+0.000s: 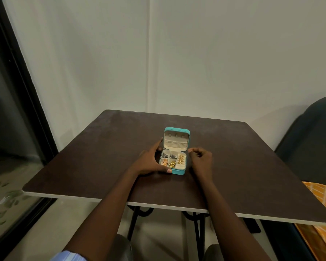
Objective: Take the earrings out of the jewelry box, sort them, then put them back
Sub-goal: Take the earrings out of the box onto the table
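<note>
Small teal jewelry box [179,171] near the middle of a dark brown table [233,166], lid [176,140] up and standing straight at the back. Cream inside, with little square spaces on the left and one long space on the right. Gold earrings [181,159] in a row down the long right space, more gold ones [172,164] in the front middle space, a coppery one in the front left space, and dark silver pieces [173,156] in the two back spaces. All still inside the box. Left hand [151,162] wrapped around the left side of the box, thumb along the front edge, fingers reaching up beside the lid, gripping the box. Right hand [201,157] just beside the right side of the box, fingers curled in with the tips close together near the back corner; too small to tell if anything is pinched there, or if touching the box. Both bare arms reaching in from the bottom, a bit of light blue sleeve [68,257] at the bottom left. Plain white wall [196,63] behind the table, a dark chair [312,144] to the right, and orange patterned cloth [324,196] at the right edge, lower down. Dark window frame [21,76] on the left. Black table legs under the near edge.
</note>
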